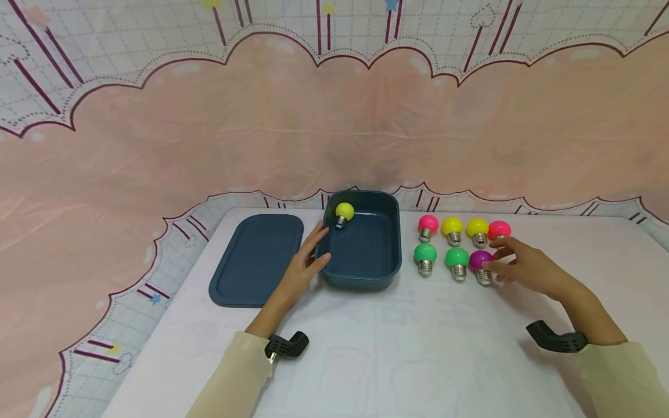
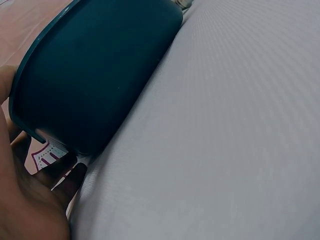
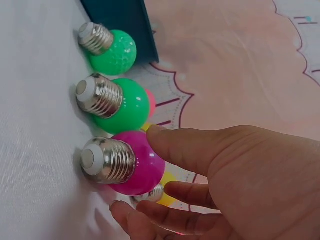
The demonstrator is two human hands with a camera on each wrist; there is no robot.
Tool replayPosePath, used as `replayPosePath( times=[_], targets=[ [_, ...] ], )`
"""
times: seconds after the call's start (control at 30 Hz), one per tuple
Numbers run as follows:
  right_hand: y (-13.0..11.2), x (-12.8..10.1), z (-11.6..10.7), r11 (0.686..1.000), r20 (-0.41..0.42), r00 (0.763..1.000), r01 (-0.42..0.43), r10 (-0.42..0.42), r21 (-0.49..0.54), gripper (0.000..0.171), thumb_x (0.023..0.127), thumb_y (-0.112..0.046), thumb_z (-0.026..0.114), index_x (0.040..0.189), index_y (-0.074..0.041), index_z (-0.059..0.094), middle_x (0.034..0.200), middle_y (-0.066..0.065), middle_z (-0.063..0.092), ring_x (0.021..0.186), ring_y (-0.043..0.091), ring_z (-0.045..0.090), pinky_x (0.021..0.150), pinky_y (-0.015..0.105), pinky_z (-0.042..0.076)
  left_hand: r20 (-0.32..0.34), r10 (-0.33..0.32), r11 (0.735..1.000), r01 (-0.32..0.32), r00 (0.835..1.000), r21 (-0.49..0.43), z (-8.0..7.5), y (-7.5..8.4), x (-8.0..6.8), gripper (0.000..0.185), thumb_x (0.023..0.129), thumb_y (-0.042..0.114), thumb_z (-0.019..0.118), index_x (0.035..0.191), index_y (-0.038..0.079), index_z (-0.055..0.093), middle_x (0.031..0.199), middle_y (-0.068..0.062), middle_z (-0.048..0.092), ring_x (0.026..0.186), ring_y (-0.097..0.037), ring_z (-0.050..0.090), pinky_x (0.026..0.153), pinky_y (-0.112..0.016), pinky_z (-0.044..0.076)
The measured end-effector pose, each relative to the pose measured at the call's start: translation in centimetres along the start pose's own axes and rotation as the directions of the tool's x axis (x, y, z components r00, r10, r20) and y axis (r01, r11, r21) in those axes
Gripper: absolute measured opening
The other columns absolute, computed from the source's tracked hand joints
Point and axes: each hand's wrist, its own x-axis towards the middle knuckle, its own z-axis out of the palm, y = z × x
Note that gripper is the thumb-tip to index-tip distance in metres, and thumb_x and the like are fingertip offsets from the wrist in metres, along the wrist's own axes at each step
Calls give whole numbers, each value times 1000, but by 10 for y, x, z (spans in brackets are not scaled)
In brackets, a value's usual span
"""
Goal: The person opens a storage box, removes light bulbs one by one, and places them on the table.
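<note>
dark blue tub [image 1: 389, 255], magenta bulb [image 1: 478, 259], green bulbs [image 1: 457, 256]

The bulbs stand in two tight rows right of the blue tub [image 1: 366, 273], with only slim gaps between them — the right hand [image 1: 522, 267] comes in from the open right side, its fingers around the purple bulb [image 1: 479, 261], with the green bulb [image 1: 457, 257] just beside it and the pink bulb [image 1: 499, 229] close behind. The left hand [image 1: 303, 267] fills the narrow lane between tub and lid [image 1: 256, 258]. The near table [image 1: 407, 360] is broad, bare room.
</note>
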Motion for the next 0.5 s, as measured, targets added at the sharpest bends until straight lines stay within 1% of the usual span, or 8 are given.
replayPosePath(
  times=[0.13,0.2,0.37,0.5],
  targets=[
    [-3,0,-1,1000,-14,1000,7,-7,-8,67,91,-34,64,136,7,37,123,30,50,86,22,62,72,39,55,0,-3,1000,3,1000,5,0,1,0,54,99,3,48,148,-1,28,158,-14,10,144,-29,8,111,-53,19],
    [-4,-1,-1,1000,-22,1000,16,-16,-17,66,92,-34,64,135,8,37,123,30,50,86,24,62,71,39,55,-2,-6,1000,6,1000,4,0,1,0,54,99,3,48,148,-1,28,158,-14,10,144,-29,8,111,-53,18],
    [-8,-4,-4,998,-58,997,45,-48,-46,65,93,-36,62,133,10,38,122,31,49,93,32,60,71,40,55,1,0,1000,0,1000,-5,0,1,0,54,99,3,48,148,-1,28,158,-16,9,144,-30,8,111,-54,18],
    [-18,-6,-4,996,-87,994,63,-69,-67,63,93,-37,62,130,9,40,123,30,49,98,38,57,72,40,55,-1,4,1000,-4,1000,-7,0,1,1,53,99,2,48,148,-2,28,158,-16,10,144,-31,8,110,-54,18]
  ],
)
